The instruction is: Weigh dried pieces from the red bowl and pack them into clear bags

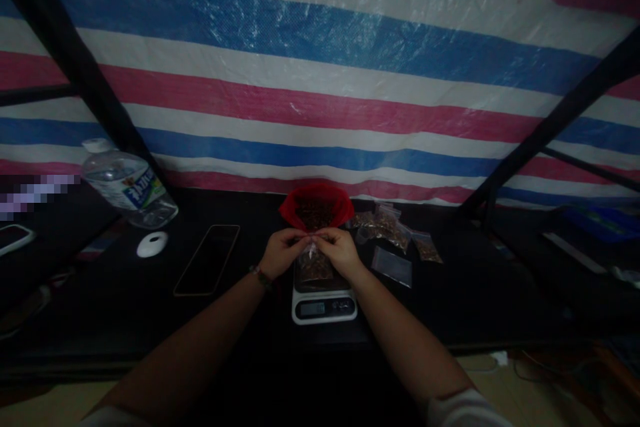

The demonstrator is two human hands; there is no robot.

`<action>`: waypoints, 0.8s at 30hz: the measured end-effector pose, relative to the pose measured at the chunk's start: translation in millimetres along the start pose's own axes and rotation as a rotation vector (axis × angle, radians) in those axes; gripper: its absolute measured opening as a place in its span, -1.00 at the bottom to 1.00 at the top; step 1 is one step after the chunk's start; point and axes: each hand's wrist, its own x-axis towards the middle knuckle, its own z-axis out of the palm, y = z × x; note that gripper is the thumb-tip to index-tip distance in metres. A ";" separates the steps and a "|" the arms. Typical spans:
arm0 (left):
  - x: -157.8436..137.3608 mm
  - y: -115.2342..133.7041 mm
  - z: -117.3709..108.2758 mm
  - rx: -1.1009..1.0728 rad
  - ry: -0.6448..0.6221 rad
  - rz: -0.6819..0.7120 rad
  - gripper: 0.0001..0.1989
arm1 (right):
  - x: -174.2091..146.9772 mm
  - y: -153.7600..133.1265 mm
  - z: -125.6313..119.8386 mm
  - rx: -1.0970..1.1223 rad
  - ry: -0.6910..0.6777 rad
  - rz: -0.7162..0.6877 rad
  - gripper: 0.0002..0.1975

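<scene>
A small clear plastic bag with brown bits inside is over the plate of a white digital scale. My left hand and my right hand pinch the top edge of this bag, fingertips meeting in the middle. Just behind my fingers stands an open red bag full of similar brown pieces. To the right of my right hand lie several filled small bags and a flat, unfilled clear bag. The number on the scale's display is too dim to read.
On the left are a dark phone, a white computer mouse and a large clear bottle. Black frame posts slant on both sides. A striped plastic sheet hangs behind the black table.
</scene>
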 end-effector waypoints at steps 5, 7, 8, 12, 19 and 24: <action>-0.2 -3.4 0.1 0.015 0.015 0.021 -0.76 | -1.0 -3.8 0.4 -0.035 0.005 -0.022 -0.83; -0.3 -3.9 0.3 0.012 0.021 0.005 -0.76 | -0.9 -5.1 -0.6 -0.053 -0.003 -0.024 -0.83; -0.4 -3.6 0.4 0.017 0.017 -0.002 -0.76 | -0.7 -5.6 -1.1 -0.064 -0.005 -0.026 -0.83; -0.2 -0.6 -0.5 0.048 -0.003 -0.006 -0.76 | 0.8 -7.4 -3.6 -0.087 0.001 -0.026 -0.84; 2.3 3.5 -4.6 0.065 0.034 0.003 -0.76 | 5.9 -4.6 -12.0 -0.008 0.025 0.018 -0.78; 1.6 4.6 -4.2 0.049 0.032 0.016 -0.77 | 5.8 -3.0 -11.1 -0.011 0.075 -0.015 -0.77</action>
